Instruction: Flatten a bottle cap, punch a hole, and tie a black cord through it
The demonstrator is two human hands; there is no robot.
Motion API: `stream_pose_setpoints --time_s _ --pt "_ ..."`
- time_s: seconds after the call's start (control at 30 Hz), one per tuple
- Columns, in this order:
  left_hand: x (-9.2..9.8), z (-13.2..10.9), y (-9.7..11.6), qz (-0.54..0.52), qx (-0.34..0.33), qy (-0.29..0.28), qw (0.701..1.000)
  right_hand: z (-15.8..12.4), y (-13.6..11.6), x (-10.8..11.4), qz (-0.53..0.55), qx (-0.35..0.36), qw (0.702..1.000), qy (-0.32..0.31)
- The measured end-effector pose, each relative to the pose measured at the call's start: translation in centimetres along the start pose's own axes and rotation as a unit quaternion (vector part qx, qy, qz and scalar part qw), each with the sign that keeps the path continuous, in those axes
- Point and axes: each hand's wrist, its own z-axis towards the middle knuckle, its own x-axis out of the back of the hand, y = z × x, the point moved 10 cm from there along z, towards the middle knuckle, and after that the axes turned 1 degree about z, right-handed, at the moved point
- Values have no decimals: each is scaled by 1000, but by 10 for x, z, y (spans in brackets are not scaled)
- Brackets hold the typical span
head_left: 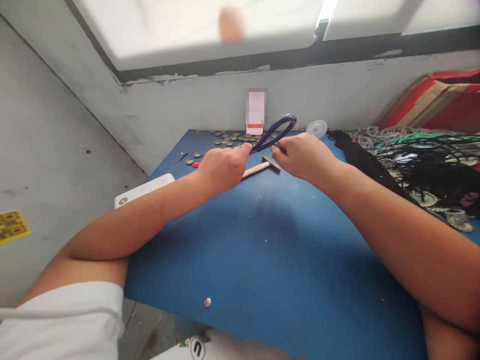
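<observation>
My left hand [227,165] is closed around the lower end of what look like scissors with a dark blue loop handle [279,127]. The loop slants up and to the right, and the blades are hidden. To its right, my right hand [302,155] is closed, fingertips pinched near the loop; something small and dark may be between them, too small to name. Below the hands lies a hammer [257,170], part of its wooden handle hidden behind my left hand. Several bottle-cap-like metal discs [229,143] are scattered behind my hands.
A blue table [262,240] holds a phone [256,107] against the wall, a white device [144,190], a small red piece [196,164] and a clear plastic disc [317,128]. Black cords [423,165] pile up at right before a red box [435,100]. A small round button-like piece [207,302] lies near the front edge.
</observation>
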Motion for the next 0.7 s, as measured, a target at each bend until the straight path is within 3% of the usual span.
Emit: stream_pose_setpoints --time_s 0.33,0.7 --pt "-2 1 1 33 -16 -3 999 2 3 -20 12 -32 998 -49" --pt "-12 4 -4 22 15 -37 999 3 4 -31 32 -51 994 -94"
